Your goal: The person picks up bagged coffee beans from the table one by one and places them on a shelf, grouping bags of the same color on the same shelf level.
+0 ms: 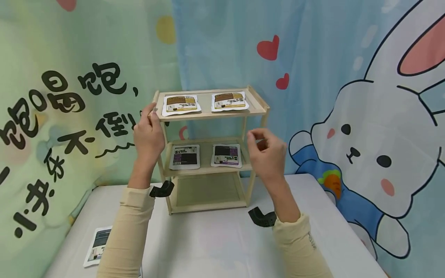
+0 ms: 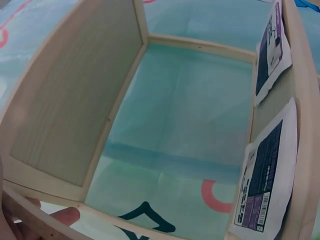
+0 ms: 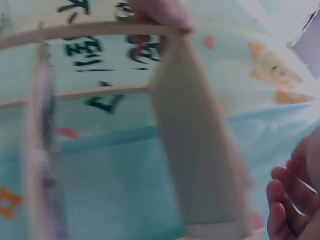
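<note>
A three-tier wooden shelf rack point(image 1: 208, 116) stands on the white table. My left hand point(image 1: 149, 137) grips its upper left side; in the left wrist view, fingertips point(image 2: 67, 215) show past the wooden rail. Near the rack's right side, my right hand point(image 1: 269, 154) is raised with loosely curled fingers and nothing visible in them. On the top tier lie two brown-and-white packets, a left one point(image 1: 180, 104) and a right one point(image 1: 229, 101). The middle tier bears two dark-labelled packets, one left point(image 1: 185, 157) and one with purple point(image 1: 226, 155). No packets show on the bottom tier.
Another dark-and-white packet point(image 1: 98, 245) lies on the table point(image 1: 215, 243) at the front left, partly hidden by my left sleeve. Behind the rack hangs a printed cloth point(image 1: 215, 46) with hearts, lettering and a rabbit.
</note>
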`<state>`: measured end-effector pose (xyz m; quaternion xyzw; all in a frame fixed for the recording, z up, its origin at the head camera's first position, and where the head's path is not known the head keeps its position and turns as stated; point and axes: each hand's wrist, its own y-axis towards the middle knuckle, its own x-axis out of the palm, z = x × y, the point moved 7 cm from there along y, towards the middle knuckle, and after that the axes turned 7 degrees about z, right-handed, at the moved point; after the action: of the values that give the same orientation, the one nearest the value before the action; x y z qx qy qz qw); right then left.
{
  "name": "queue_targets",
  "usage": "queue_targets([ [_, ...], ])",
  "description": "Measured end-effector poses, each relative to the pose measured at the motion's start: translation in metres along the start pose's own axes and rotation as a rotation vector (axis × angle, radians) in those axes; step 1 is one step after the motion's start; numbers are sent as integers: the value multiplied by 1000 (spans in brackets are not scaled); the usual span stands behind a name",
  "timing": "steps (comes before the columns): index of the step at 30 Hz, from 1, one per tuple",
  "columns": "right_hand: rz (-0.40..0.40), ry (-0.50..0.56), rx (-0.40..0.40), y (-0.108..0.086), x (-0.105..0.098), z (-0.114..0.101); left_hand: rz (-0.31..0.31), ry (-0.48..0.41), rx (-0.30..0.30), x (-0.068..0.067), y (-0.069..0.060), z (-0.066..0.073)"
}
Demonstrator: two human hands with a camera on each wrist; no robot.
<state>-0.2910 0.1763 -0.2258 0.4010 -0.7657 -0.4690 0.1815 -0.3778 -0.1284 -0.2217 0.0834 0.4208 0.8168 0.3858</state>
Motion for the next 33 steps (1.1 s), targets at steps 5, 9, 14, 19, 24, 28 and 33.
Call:
queue_targets([
  [5, 198, 24, -28, 48, -23, -17, -10, -2, 0, 1, -1, 0],
  [9, 212, -10, 21, 78, -28, -17, -21, 6, -5, 3, -2, -1],
  [14, 147, -60, 131, 100, -20, -1, -10, 17, -15, 1, -1, -3],
  [19, 48, -31, 329, 105, -6, 29, -25, 19, -20, 0, -1, -4],
  [24, -20, 67, 585, 90, 6, 63, -31, 14, -9, 1, 0, -2],
  [28, -91, 141, 669, 73, 22, 79, -21, 13, -3, -1, 1, -1],
  [33, -136, 195, 722, 58, 40, 89, -33, 29, -2, -1, 0, -1],
])
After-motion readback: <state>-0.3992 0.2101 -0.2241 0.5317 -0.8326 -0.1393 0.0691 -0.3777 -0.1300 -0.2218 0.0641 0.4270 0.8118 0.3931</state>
